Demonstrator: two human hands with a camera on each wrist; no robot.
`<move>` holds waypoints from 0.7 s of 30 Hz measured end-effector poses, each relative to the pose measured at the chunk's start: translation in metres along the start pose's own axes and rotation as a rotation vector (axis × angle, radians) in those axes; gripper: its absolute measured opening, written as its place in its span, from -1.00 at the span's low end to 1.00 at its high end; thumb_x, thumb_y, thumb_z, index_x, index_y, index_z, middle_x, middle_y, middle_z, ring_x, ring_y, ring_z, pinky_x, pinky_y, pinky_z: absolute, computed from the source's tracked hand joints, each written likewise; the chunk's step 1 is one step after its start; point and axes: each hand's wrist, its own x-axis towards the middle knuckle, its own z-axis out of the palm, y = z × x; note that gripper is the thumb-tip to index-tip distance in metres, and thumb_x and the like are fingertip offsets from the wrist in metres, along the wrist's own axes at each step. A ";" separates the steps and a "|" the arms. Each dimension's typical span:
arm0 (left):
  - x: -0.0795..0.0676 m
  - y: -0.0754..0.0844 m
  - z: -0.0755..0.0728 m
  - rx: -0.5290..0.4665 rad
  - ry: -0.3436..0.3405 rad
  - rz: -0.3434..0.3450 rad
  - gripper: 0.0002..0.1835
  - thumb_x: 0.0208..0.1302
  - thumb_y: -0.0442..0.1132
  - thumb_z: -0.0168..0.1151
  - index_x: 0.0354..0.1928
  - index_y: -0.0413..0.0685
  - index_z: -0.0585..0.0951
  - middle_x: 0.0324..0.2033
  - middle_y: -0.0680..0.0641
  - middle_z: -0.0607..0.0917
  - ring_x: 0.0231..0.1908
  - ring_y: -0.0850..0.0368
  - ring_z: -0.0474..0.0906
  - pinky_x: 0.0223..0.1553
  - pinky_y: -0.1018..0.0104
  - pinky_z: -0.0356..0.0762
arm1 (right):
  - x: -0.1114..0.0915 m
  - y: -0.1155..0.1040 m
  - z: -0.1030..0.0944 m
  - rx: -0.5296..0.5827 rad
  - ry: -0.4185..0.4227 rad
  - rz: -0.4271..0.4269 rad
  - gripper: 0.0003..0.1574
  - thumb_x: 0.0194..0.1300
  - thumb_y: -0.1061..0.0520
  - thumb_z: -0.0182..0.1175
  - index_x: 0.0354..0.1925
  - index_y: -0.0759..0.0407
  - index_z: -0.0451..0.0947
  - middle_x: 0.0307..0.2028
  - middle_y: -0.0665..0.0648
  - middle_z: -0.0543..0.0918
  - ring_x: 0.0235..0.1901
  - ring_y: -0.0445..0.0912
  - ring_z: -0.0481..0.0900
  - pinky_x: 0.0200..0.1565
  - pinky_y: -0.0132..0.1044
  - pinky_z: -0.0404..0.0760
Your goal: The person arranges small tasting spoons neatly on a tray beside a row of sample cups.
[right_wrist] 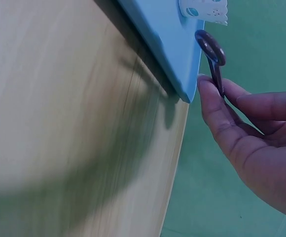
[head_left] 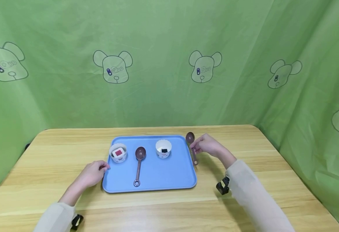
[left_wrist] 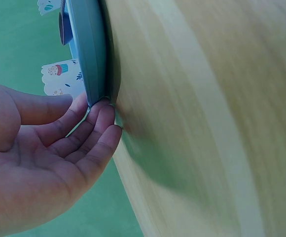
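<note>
My right hand (head_left: pixel 205 145) pinches the handle of a brown spoon (head_left: pixel 190 137) just beyond the tray's right edge. In the right wrist view, thumb and fingers meet on that handle below its ring end (right_wrist: pixel 210 48). The blue tray (head_left: pixel 166 178) lies on the table, and my left hand (head_left: pixel 93 173) touches its left edge with loosely bent fingers, the thumb apart from the rim. A second brown spoon (head_left: pixel 140 153) rests on the tray between two white paper cups. The left cup (head_left: pixel 119 158) contains a white block with a red face; the right cup (head_left: pixel 163 155) contains something black.
A wooden table (head_left: pixel 146 209) carries everything. Green curtain (head_left: pixel 163 103) with bear-like outlines hangs behind it and at both sides. Each wrist bears a black device, such as the right wrist mount (head_left: pixel 223 186).
</note>
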 end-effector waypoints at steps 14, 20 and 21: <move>-0.001 0.002 -0.001 0.000 -0.003 -0.014 -0.79 0.27 -0.44 -0.06 -0.20 -0.36 0.56 -0.22 -0.27 0.60 -0.19 -0.10 0.48 -0.12 -0.03 0.43 | -0.002 -0.006 0.006 0.002 -0.005 0.007 -0.60 0.03 0.55 -0.15 -0.14 0.67 0.45 -0.14 0.51 0.53 -0.41 -0.04 0.58 -0.13 -0.09 0.56; 0.000 0.002 -0.001 0.001 -0.004 -0.013 -0.79 0.27 -0.44 -0.06 -0.20 -0.35 0.56 -0.22 -0.27 0.60 -0.21 -0.09 0.48 -0.13 -0.02 0.43 | -0.002 -0.005 0.009 0.005 -0.015 0.005 -0.61 0.04 0.55 -0.14 -0.14 0.68 0.44 -0.18 0.52 0.54 -0.41 -0.02 0.59 -0.13 -0.07 0.56; 0.000 0.002 -0.001 0.001 -0.005 -0.013 -0.79 0.27 -0.44 -0.06 -0.20 -0.35 0.56 -0.22 -0.27 0.60 -0.21 -0.09 0.48 -0.13 -0.02 0.44 | -0.002 -0.006 0.010 0.007 -0.014 0.007 -0.61 0.04 0.55 -0.14 -0.15 0.67 0.44 -0.19 0.51 0.54 -0.41 -0.02 0.59 -0.13 -0.06 0.55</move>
